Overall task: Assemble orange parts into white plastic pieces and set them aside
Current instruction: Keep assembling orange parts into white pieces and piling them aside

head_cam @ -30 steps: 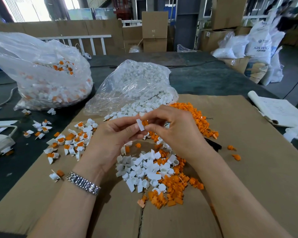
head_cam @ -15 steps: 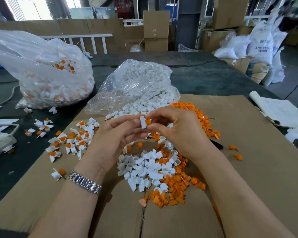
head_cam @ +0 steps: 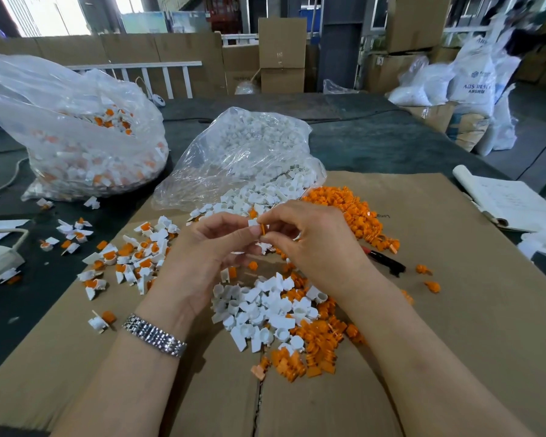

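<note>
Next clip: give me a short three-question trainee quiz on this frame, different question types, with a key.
1. True or false: the left hand pinches a white piece.
2. Multiple choice: the finished pieces lie (A) on the notebook, (B) to the left of the hands, (C) inside the stacked boxes.
3. Fill in: the right hand presses an ______ part against the white piece.

Key: 1 true; 2 B; 3 orange.
</note>
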Action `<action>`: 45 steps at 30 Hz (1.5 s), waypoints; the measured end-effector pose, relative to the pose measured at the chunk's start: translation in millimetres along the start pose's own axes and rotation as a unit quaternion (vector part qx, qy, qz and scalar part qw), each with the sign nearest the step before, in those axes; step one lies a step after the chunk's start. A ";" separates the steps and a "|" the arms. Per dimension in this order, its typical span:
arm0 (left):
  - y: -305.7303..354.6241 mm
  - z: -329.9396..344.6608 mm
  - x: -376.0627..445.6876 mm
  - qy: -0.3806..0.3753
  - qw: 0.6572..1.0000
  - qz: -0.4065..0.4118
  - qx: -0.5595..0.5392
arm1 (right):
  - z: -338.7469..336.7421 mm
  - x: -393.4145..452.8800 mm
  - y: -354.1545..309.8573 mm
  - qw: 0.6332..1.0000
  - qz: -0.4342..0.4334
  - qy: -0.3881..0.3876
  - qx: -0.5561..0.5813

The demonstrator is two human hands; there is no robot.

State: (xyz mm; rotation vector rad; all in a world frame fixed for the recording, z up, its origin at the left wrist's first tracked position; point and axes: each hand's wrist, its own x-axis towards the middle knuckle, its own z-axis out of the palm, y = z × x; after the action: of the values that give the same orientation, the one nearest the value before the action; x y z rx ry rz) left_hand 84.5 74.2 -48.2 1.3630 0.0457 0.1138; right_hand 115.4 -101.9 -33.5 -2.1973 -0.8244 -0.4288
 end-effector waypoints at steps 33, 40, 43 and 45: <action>2.0 1.1 1.1 0.043 0.993 -0.002 -0.112 | -46.9 -1.7 -9.0 0.920 0.279 -0.254 0.110; 0.6 4.5 0.4 0.042 0.993 0.021 -0.104 | -39.7 3.2 -19.2 0.928 0.231 -0.285 0.064; 1.3 5.3 0.4 0.047 0.993 0.026 -0.103 | -37.8 3.0 -22.6 0.929 0.222 -0.291 0.051; 1.2 5.3 -0.2 0.049 0.994 0.031 -0.093 | -37.1 2.9 -24.2 0.933 0.214 -0.287 0.032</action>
State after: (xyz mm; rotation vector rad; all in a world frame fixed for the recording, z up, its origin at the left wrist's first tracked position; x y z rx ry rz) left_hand 84.8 69.2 -45.9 1.1714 0.0731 0.2315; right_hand 99.4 -115.6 5.6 -2.3808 -0.5992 0.4731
